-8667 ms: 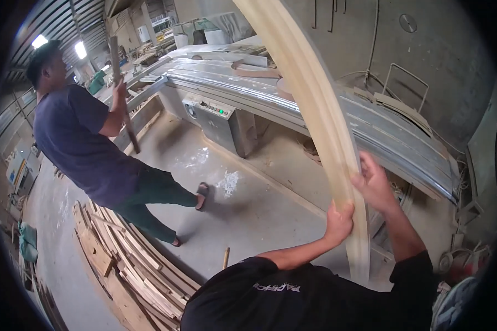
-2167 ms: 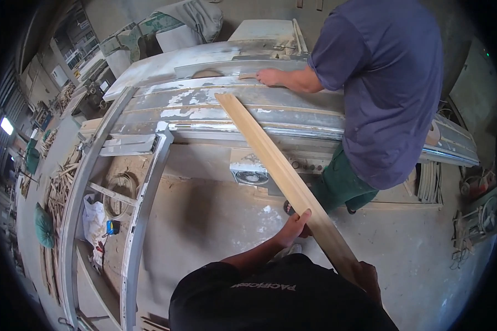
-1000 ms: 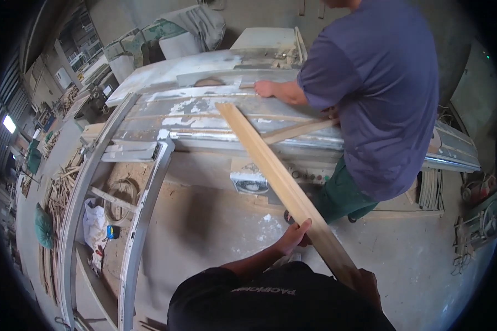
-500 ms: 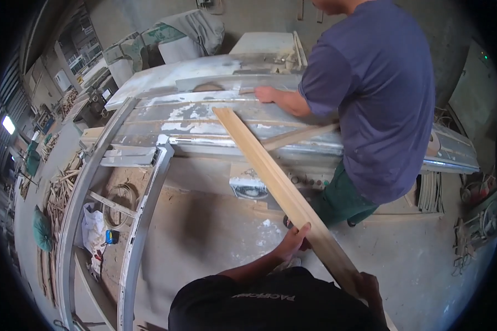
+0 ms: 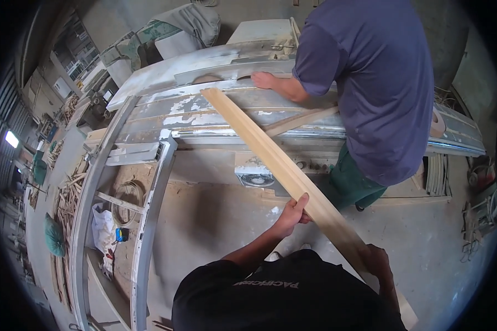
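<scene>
A long, pale wooden board [image 5: 270, 156] slants from near my body up over the metal machine table [image 5: 196, 117]. My left hand [image 5: 292, 217] grips its left edge around mid-length, thumb on top and fingers underneath. Closer to me, my right hand [image 5: 376, 260] is closed on the board's right edge; its fingertips are hidden. The far end of the board overlaps the table in view; whether it touches the surface I cannot tell. A co-worker in a purple shirt [image 5: 378, 105] stands at the table, with one hand [image 5: 264, 80] on a thin curved wooden piece [image 5: 244, 77].
What looks like a round saw blade [image 5: 207, 80] sticks up from the table, left of the co-worker's hand. A white metal frame [image 5: 149, 220] stands to my left, with a coil [image 5: 128, 201] and white bag [image 5: 102, 226] inside it. Beyond lie wood scraps [image 5: 70, 193].
The board's far end has moved left and farther over the table, with both my hands still on it. My view has shifted slightly.
</scene>
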A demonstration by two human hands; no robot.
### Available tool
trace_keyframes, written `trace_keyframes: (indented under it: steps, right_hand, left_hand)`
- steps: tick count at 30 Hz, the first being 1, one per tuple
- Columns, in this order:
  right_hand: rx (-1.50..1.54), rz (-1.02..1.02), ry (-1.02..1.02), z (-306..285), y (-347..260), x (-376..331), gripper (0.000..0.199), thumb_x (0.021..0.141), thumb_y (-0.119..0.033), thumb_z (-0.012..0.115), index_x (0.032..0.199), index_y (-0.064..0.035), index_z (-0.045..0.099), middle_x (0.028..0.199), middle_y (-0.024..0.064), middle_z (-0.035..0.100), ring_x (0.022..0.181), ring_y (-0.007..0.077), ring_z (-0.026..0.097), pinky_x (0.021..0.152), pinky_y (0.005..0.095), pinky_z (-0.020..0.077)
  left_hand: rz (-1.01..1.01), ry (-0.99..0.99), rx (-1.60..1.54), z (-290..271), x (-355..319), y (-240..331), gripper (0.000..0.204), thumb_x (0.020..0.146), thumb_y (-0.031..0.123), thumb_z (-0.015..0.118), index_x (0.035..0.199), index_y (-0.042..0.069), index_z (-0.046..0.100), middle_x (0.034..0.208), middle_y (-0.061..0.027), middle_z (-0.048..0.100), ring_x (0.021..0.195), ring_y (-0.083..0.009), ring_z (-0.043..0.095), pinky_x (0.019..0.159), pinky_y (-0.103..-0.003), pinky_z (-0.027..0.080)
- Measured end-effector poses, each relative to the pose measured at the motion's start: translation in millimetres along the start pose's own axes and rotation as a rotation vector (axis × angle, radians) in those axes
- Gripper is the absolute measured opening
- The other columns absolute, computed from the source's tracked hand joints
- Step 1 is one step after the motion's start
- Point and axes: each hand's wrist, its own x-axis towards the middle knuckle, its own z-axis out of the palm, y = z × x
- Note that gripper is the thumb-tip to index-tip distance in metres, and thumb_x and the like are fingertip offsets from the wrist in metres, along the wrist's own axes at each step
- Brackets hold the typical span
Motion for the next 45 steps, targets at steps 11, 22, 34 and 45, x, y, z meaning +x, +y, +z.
trace_keyframes:
  steps: [11,22,34,45]
  right_hand:
    - [-0.085,-0.082,-0.128,-9,-3,3,0.031,0.093,-0.029,0.051,0.118,-0.0130,0.062,0.105,0.0140,0.068,0.090,0.0349,0.067,0.081,0.0437,0.0532]
    - [0.004,-0.078,-0.096,-3,3,3,0.035,0.093,-0.036,0.050,0.115,-0.0125,0.064,0.105,0.0153,0.068,0.094,0.0369,0.065,0.084,0.0432,0.0518]
    - [0.041,-0.021,-0.114,-3,-1,3,0.035,0.094,-0.037,0.050,0.117,-0.0133,0.064,0.107,0.0139,0.069,0.096,0.0358,0.066,0.087,0.0424,0.0505]
    - [-0.032,-0.004,-0.100,-1,15,0,0.034,0.090,-0.037,0.055,0.114,-0.0159,0.066,0.102,0.0163,0.068,0.094,0.0370,0.065,0.085,0.0437,0.0506]
  left_hand:
    - [0.001,0.078,-0.018,1,-7,-9,0.050,0.096,0.053,0.045,0.108,0.007,0.058,0.084,-0.0065,0.068,0.065,-0.0146,0.065,0.058,-0.026,0.049]
    - [-0.017,0.068,-0.037,-1,-4,-16,0.049,0.097,0.052,0.044,0.109,0.007,0.058,0.086,-0.0072,0.069,0.066,-0.0152,0.066,0.057,-0.026,0.048]
    - [-0.024,0.057,-0.052,-3,-3,-15,0.046,0.098,0.051,0.044,0.108,0.007,0.056,0.084,-0.0067,0.068,0.064,-0.0147,0.065,0.055,-0.026,0.046]
    - [-0.043,-0.007,0.023,4,-9,-10,0.054,0.097,0.055,0.040,0.114,0.007,0.057,0.093,-0.0070,0.068,0.076,-0.0159,0.066,0.069,-0.028,0.051]
